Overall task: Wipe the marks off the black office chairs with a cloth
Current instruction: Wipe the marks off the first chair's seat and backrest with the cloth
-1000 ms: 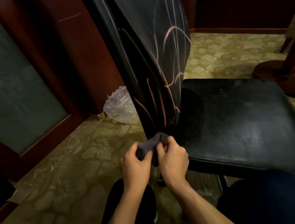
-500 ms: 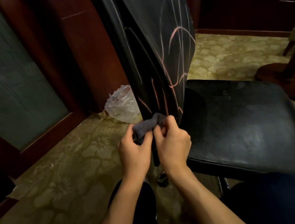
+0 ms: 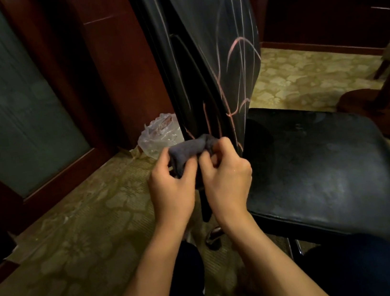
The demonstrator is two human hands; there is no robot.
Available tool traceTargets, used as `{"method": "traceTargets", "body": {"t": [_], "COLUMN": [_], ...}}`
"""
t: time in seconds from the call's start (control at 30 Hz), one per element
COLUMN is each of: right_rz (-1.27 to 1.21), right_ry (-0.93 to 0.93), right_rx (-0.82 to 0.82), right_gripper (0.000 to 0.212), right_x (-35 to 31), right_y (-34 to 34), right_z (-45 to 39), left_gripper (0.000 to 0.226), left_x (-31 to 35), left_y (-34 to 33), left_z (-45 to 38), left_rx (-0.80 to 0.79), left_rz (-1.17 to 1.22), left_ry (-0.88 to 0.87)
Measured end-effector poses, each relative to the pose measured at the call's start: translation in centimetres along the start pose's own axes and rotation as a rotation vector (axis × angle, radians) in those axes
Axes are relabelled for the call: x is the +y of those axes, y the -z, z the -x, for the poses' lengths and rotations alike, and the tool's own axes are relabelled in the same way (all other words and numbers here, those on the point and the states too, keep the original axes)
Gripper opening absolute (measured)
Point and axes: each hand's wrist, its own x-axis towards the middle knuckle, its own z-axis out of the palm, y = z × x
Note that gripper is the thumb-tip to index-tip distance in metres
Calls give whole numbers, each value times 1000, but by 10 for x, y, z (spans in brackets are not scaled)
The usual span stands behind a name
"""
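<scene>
Just left of the frame's centre, both hands hold a small grey cloth (image 3: 190,152) bunched into a short roll. Its long axis runs roughly left to right across the picture, tilted a little upward toward the right, where its end points at the lower edge of the chair backrest (image 3: 203,53). The left hand (image 3: 171,189) closes its fingers and thumb around the roll's left half, with a tail of fabric hanging down behind the thumb. The right hand (image 3: 228,178) pinches the right end between curled fingertips and thumb. The two hands sit just beside each other, knuckles toward the camera.

The backrest rises from the cloth up to the top edge of the frame, leaning slightly right. It is black, seen nearly edge-on, and carries pink and pale chalk-like marks (image 3: 237,49) that loop and streak along its height; the lowest marks end right next to the cloth. Whether the cloth actually touches the backrest is hard to judge, since it overlaps it in this view.

The black seat (image 3: 322,167) spreads across the right half of the picture, its surface dusty and greyish. A crumpled clear plastic bag (image 3: 158,138) lies on the patterned carpet (image 3: 76,239) behind the hands, near a dark wooden door with a frosted glass panel (image 3: 6,99) in the upper left.
</scene>
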Motion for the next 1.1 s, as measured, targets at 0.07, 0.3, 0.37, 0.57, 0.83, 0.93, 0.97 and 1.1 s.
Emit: {"method": "traceTargets", "body": {"t": [0.07, 0.3, 0.37, 0.57, 0.83, 0.93, 0.97, 1.1], "right_rz": [56, 159, 116, 72, 168, 179, 164, 102], "right_ry": [-25, -202, -169, 111, 50, 24, 41, 119], "right_rx": [-34, -213, -194, -55, -183, -226, -223, -141], "right_gripper": [12, 9, 10, 12, 11, 11, 11, 12], "right_x": [9, 37, 26, -51, -24, -16, -20, -58], "right_y": [-4, -15, -11, 15, 9, 10, 12, 22], "right_z": [4, 35, 28, -37, -14, -7, -10, -37], "left_gripper": [14, 16, 21, 22, 16, 21, 22, 11], "left_x": [-7, -48, -39, 31, 2, -2, 2, 16], "left_y": [-2, -1, 0, 7, 13, 14, 14, 23], "left_z": [5, 31, 24, -41, -36, -25, -25, -39], "left_rx": [-34, -146, -135, 30, -155, -174, -151, -134], "left_rz": [-38, -167, -82, 193, 48, 92, 110, 138], "left_ry": [45, 232, 235, 1, 54, 92, 93, 108]}}
